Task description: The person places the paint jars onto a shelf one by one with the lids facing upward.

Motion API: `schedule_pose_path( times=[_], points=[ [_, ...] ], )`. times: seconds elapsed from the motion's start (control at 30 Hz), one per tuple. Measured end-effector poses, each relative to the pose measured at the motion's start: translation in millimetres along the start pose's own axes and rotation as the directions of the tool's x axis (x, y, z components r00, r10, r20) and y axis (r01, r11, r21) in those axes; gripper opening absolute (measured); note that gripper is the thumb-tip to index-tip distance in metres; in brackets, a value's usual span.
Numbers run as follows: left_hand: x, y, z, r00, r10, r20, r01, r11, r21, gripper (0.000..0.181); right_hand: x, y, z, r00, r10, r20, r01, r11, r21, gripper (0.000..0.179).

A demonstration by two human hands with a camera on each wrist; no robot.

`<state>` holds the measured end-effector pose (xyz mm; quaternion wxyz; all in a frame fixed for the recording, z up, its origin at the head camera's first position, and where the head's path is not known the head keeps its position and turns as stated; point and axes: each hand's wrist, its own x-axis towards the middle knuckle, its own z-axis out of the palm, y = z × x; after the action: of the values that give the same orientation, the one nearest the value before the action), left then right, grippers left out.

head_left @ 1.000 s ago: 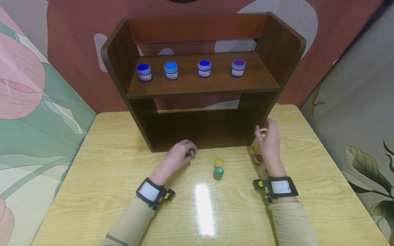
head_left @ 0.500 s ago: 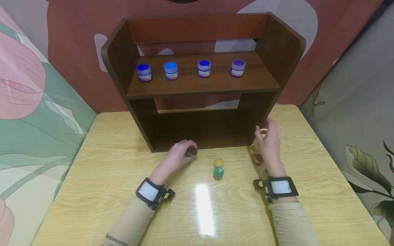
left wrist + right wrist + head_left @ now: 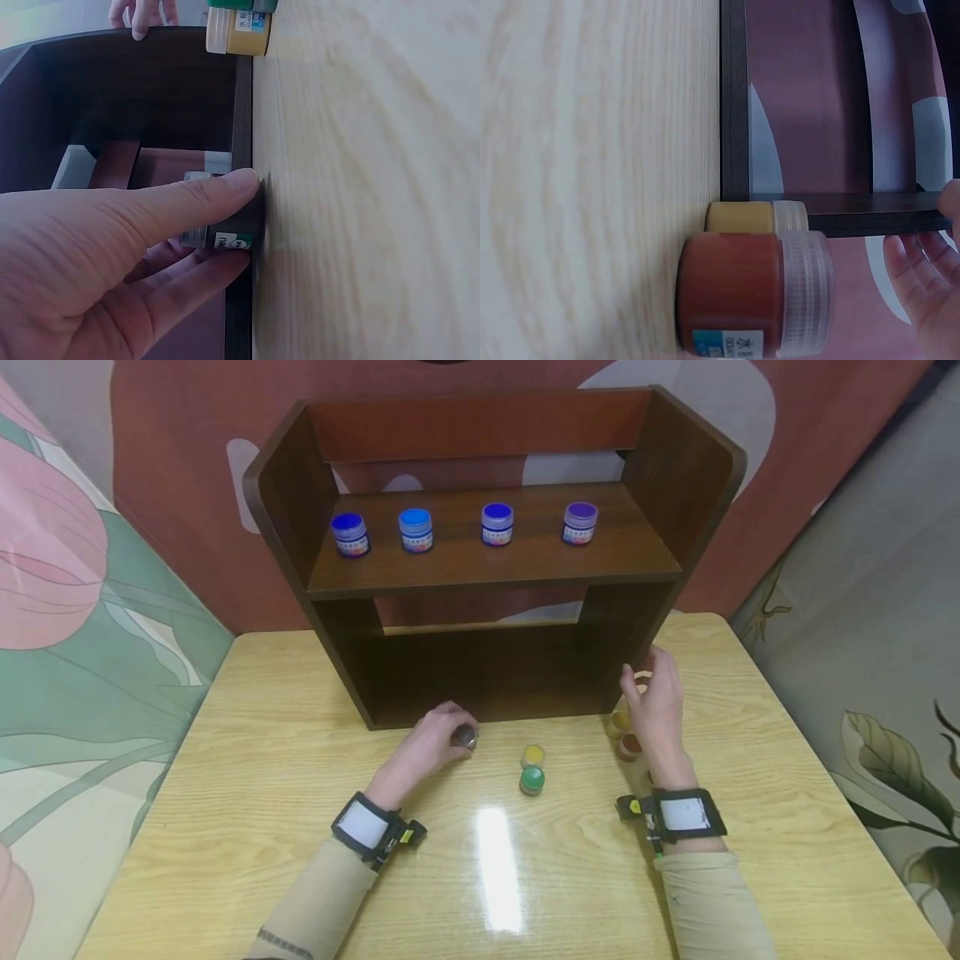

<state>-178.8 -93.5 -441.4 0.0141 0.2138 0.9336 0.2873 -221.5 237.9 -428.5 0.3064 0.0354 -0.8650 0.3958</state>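
Note:
My left hand [image 3: 431, 742] pinches a small dark paint jar [image 3: 466, 737] between thumb and fingers, at the front bottom edge of the brown wooden shelf [image 3: 495, 578]. In the left wrist view the dark jar [image 3: 238, 217] has its base at or very near the tabletop, its label partly showing. My right hand [image 3: 658, 706] grips the shelf's right side panel, thumb on the inner side and fingers outside. A yellow jar [image 3: 533, 755] and a green-lidded jar [image 3: 532, 780] stand close together right of my left hand.
On the upper board stand a dark blue jar [image 3: 351, 535], a light blue jar [image 3: 416, 531], another blue jar [image 3: 497, 524] and a purple jar [image 3: 580, 523]. Beneath my right hand are an ochre jar [image 3: 619, 722] and a red-brown jar [image 3: 629, 746], beside the shelf's corner.
The dark jar has turned within my left fingers, its top first coming into clearer view, then showing a shinier, greyer face. My right hand has stayed on the side panel.

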Motion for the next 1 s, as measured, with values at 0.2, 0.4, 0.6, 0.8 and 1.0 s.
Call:
schedule_pose_path(
  times=[0.2,0.4,0.6,0.8,1.0],
  points=[
    [0.5,-1.0,0.4,1.0,0.01,0.0,-0.01,1.0,0.016,0.036,0.1,0,0,1.0,0.005,0.006,-0.005,1.0,0.004,0.032],
    [-2.6,-0.5,-7.5,0.998,0.056,0.042,-0.058,0.997,0.049,0.047,-0.1,0,0,1.0,0.013,0.002,-0.013,1.0,-0.004,0.032],
    [-5.7,0.9,-17.4,0.98,0.153,0.128,-0.162,0.985,0.061,0.042,-0.2,0,0,1.0,0.011,0.003,-0.011,1.0,0.003,0.033],
    [-4.0,-1.8,-15.1,0.962,0.19,0.198,-0.197,0.98,0.018,0.046,0.0,0,0,1.0,0.0,-0.003,0.0,1.0,-0.004,0.032],
    [-2.0,-5.0,-12.9,0.966,0.207,0.155,-0.212,0.977,0.012,0.038,0.1,0,0,1.0,-0.009,-0.004,0.009,1.0,-0.005,0.032]
  ],
)
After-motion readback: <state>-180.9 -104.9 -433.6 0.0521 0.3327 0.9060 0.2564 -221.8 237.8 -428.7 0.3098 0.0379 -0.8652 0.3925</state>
